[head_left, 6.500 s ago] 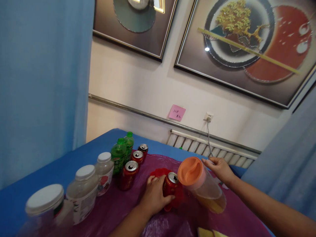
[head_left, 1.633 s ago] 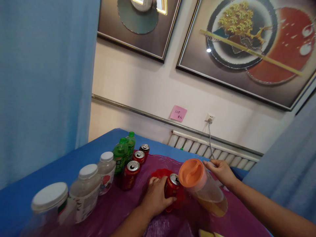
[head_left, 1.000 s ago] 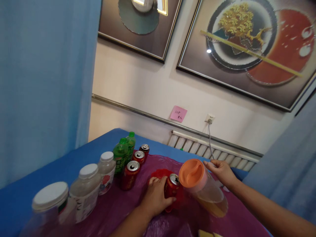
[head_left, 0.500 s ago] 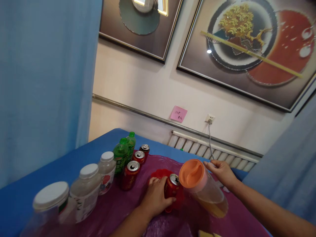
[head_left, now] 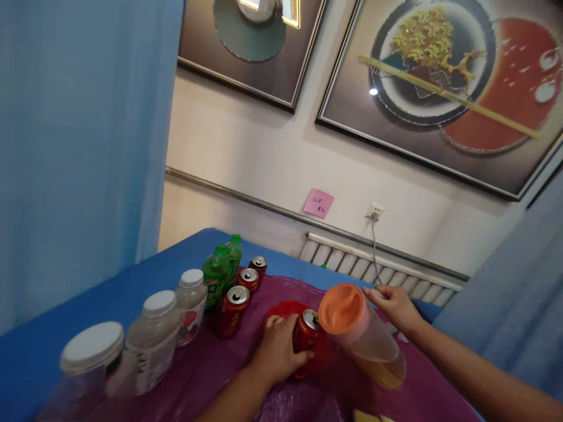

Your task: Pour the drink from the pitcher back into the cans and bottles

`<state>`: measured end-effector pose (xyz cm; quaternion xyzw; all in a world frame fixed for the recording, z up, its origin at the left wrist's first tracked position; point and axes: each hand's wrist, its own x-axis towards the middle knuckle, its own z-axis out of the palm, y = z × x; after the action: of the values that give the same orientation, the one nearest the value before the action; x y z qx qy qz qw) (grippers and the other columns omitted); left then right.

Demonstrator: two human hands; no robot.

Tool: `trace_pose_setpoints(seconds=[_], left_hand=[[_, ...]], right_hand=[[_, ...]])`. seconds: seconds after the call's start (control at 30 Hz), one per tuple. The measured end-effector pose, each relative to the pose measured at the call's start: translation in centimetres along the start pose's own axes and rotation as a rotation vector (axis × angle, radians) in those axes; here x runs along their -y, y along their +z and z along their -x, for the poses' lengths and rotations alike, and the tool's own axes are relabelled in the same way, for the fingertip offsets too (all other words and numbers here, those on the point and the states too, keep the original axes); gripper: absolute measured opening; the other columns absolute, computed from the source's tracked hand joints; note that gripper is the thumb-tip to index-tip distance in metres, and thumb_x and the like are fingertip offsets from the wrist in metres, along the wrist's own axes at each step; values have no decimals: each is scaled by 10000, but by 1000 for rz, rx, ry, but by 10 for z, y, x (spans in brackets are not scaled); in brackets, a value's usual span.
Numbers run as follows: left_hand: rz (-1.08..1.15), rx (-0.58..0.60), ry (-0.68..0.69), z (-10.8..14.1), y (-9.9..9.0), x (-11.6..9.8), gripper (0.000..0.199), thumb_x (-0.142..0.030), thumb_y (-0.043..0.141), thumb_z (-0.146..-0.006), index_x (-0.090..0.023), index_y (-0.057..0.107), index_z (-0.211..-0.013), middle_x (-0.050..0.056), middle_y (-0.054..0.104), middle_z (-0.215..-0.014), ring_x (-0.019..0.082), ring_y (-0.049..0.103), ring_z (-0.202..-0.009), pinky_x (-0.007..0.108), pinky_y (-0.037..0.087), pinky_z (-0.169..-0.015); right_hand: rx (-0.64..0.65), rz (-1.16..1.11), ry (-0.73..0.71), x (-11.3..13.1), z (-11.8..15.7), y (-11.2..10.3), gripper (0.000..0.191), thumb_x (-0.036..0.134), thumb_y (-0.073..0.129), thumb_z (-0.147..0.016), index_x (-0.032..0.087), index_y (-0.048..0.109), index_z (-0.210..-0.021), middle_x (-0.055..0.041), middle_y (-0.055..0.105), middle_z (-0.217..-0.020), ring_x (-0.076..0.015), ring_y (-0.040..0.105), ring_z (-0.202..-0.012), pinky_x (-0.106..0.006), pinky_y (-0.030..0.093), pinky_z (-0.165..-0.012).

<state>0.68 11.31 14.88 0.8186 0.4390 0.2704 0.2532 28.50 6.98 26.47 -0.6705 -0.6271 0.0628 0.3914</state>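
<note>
My left hand (head_left: 281,349) is wrapped round an opened red drink can (head_left: 306,334), which stands upright over a red scalloped dish (head_left: 281,309). In my right hand (head_left: 393,308) is the handle side of a clear plastic pitcher (head_left: 373,351); the fingers are closed and the handle itself is mostly hidden. The pitcher leans left, its orange lid (head_left: 342,309) close to the can's top. Some yellowish liquid (head_left: 389,372) lies low in the pitcher. No stream between lid and can can be made out.
Left of my hand stand red cans (head_left: 232,313), green bottles (head_left: 216,275) and white-capped jars (head_left: 152,337) in a row. A purple plastic sheet (head_left: 197,375) covers part of the blue table (head_left: 145,275). Yellow pieces (head_left: 369,417) show at the bottom edge. Behind is a radiator (head_left: 347,258).
Almost nothing differs. Both hands, the can and the tilted pitcher keep their places; the view has shifted very slightly.
</note>
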Motion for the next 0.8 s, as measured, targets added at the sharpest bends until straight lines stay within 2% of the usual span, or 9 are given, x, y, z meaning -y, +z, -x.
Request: trace_pose_setpoints(seconds=[0.8], left_hand=[[11, -5, 9, 0, -1, 0, 692, -489, 801, -616, -221, 597, -1220, 87, 694, -1138, 312, 585, -1116, 420, 322, -1055]], right_hand=[[0, -11, -3, -1, 0, 2, 550, 621, 549, -779, 246, 250, -509, 62, 201, -523, -96, 230, -489, -256, 220, -451]])
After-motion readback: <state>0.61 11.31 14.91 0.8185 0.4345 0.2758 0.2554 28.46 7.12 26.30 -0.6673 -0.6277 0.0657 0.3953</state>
